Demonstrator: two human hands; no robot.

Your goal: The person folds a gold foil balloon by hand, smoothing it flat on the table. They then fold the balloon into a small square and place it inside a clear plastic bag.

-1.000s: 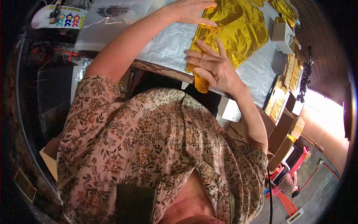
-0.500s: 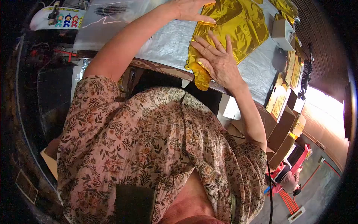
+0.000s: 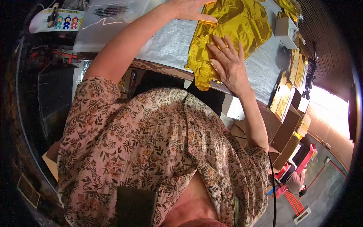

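Note:
A flat, shiny gold foil piece (image 3: pixel 247 26), which looks like a deflated foil balloon, lies crinkled on the silvery table top (image 3: pixel 172 41). Its narrow lower end hangs over the near edge of the table. My right hand (image 3: pixel 231 70) rests palm down on its lower part, fingers spread and stretched out. Farther up, my left hand (image 3: pixel 189 9) reaches in from the left, its thumb at the foil's left edge and apart from the other fingers. The top of the frame cuts off part of that hand.
A white box (image 3: pixel 286 33) stands right of the foil, and more gold foil (image 3: pixel 288 6) lies behind it. Cardboard boxes (image 3: pixel 283 100) line the right side. Clear plastic sheeting (image 3: pixel 109 28) covers the table's left. Another person (image 3: pixel 295 183) is in the background at lower right.
My right hand has slid right across the foil, uncovering more of its lower left part. My left hand has shifted only slightly left.

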